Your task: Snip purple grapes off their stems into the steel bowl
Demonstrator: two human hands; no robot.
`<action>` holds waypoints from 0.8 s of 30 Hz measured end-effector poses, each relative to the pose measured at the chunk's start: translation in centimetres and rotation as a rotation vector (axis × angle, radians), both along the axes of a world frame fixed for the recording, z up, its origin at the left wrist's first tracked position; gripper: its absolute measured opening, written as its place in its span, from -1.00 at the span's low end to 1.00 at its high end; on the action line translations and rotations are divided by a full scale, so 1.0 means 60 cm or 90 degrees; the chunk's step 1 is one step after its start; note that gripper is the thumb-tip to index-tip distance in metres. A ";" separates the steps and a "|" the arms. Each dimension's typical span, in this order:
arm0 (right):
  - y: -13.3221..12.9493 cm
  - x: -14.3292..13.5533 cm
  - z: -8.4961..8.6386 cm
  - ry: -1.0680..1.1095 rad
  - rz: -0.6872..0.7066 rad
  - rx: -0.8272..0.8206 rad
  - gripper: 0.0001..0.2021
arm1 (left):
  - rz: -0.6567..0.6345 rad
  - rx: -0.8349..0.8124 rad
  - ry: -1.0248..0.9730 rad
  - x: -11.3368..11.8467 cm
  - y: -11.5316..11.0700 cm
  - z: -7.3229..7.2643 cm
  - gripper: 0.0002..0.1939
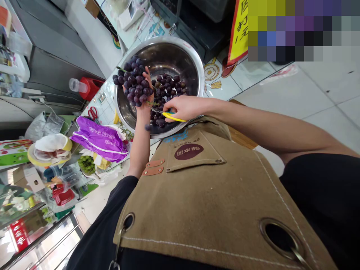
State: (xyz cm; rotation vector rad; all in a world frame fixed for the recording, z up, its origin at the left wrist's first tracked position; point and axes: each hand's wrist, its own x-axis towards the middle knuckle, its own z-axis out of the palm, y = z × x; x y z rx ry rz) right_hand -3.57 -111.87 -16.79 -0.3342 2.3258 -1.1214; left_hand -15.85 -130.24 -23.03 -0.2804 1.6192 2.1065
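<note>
My left hand holds up a large bunch of dark purple grapes over the left side of a steel bowl. Yellow-handled scissors are in my right hand, their blades pointing left toward the underside of the bunch, near a bit of green stem. Loose purple grapes lie in the bottom of the bowl. One blurred grape shows beside my left wrist.
A purple plastic bag, red-handled scissors and green grapes lie left of the bowl. A red container stands further back. A yellow sign hangs behind, on the right.
</note>
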 end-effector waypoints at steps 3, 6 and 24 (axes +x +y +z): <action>0.007 0.010 0.000 -0.007 -0.022 -0.002 -0.51 | 0.052 -0.019 -0.031 -0.010 -0.004 -0.006 -0.39; 0.013 0.021 -0.003 -0.062 -0.051 -0.100 -0.51 | 0.061 -0.018 -0.024 -0.011 -0.001 -0.001 -0.40; -0.009 0.045 -0.010 -0.311 -0.185 -0.495 -0.11 | 0.149 0.041 0.065 0.007 0.027 0.025 -0.49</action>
